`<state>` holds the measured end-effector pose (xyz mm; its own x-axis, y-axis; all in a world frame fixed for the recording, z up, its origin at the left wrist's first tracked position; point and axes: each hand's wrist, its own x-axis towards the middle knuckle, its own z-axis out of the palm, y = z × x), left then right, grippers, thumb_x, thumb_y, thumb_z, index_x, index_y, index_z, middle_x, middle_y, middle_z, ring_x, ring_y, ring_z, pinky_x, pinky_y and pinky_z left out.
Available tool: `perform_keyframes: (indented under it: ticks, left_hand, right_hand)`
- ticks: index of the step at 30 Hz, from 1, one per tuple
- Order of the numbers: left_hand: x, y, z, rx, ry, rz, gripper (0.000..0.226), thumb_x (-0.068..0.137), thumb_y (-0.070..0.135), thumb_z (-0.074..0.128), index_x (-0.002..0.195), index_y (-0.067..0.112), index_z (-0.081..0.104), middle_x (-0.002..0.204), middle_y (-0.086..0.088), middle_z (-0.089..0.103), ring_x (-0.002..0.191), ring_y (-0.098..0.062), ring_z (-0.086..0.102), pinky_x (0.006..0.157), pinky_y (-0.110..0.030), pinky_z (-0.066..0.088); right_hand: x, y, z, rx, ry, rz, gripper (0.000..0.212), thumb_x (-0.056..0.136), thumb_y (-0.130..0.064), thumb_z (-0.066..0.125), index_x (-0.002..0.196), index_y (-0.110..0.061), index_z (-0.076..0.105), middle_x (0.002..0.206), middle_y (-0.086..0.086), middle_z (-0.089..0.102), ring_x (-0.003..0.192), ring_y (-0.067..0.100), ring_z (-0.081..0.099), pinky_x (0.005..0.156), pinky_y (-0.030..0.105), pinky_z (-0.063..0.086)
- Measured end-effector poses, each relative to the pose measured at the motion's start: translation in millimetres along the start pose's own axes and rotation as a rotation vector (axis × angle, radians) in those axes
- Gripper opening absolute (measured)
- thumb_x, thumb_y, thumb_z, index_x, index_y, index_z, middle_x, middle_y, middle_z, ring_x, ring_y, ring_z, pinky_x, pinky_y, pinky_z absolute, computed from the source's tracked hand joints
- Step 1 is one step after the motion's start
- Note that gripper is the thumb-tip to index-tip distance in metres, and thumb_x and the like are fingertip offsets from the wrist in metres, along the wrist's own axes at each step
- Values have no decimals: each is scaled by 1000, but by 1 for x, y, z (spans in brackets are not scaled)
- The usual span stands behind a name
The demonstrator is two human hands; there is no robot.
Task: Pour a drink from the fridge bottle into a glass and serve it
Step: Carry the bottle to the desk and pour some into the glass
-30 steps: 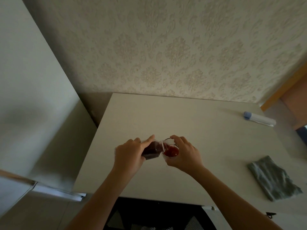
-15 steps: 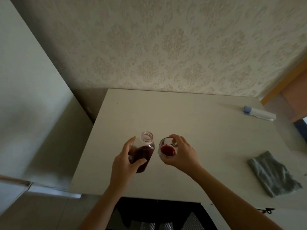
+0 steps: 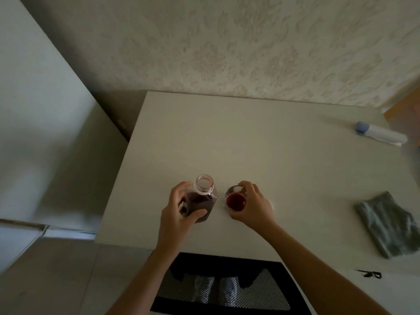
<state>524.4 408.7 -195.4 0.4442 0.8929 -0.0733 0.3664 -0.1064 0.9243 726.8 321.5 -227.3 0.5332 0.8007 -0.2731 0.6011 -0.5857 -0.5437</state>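
A clear bottle (image 3: 202,196) with dark red drink stands upright near the front of the pale table (image 3: 261,142), its mouth uncapped. My left hand (image 3: 179,214) is wrapped round its body. Just to its right stands a small clear glass (image 3: 235,198) with red drink in its lower part. My right hand (image 3: 252,205) grips the glass from the right side, fingers over the rim. Bottle and glass are a small gap apart.
A grey folded cloth (image 3: 388,223) lies at the right edge of the table. A white tube with a blue cap (image 3: 379,134) lies at the back right. A white fridge side (image 3: 34,110) rises on the left, and a black mesh chair (image 3: 222,287) sits below the table's front edge.
The bottle was tipped over the glass and pouring; it has since been turned upright and now stands beside the glass. My right hand has kept hold of the glass.
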Motion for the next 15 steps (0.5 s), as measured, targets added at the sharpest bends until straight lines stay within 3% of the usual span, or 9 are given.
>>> perform_keyframes:
  ticks: [3, 5, 8, 11, 13, 15]
  left_hand:
    - [2, -1, 3, -17, 18, -2, 78, 65, 13, 83, 115, 56, 42, 116, 32, 55, 113, -2, 57, 87, -27, 55]
    - [4, 0, 6, -17, 16, -8, 78, 65, 13, 83, 116, 55, 42, 117, 33, 55, 113, -2, 57, 89, -33, 54]
    - [7, 1, 8, -11, 4, -21, 77, 64, 14, 83, 117, 53, 43, 113, 39, 56, 112, 6, 55, 91, -37, 54]
    - [10, 2, 11, -24, 2, -29, 76, 62, 15, 83, 117, 51, 44, 113, 34, 59, 111, 3, 57, 90, -41, 54]
    - [11, 3, 12, -45, 8, -40, 75, 60, 17, 83, 117, 49, 46, 113, 28, 62, 111, 0, 58, 90, -44, 54]
    - [11, 2, 14, -63, 6, -47, 75, 60, 16, 83, 118, 46, 47, 115, 22, 62, 112, -5, 59, 90, -47, 53]
  right_hand:
    - [0, 6, 1, -8, -12, -9, 81, 56, -45, 81, 120, -35, 33, 121, -5, 52, 98, 18, 57, 87, 47, 47]
    - [0, 9, 1, -26, -18, -31, 85, 55, -47, 83, 122, -33, 32, 123, -5, 51, 102, 20, 57, 88, 46, 46]
    - [1, 13, -2, -82, -86, -55, 108, 49, -56, 83, 135, -33, 21, 135, -4, 43, 115, 22, 51, 92, 48, 44]
    - [2, 25, -7, -208, -148, -88, 130, 44, -65, 80, 144, -31, 4, 147, -1, 27, 128, 23, 36, 101, 45, 39]
    - [4, 38, -12, -326, -155, -63, 126, 49, -61, 80, 145, -29, 6, 149, 1, 20, 132, 24, 31, 104, 43, 36]
    - [4, 50, -15, -448, -160, -21, 107, 62, -47, 80, 143, -28, 14, 149, 2, 19, 129, 26, 34, 101, 41, 38]
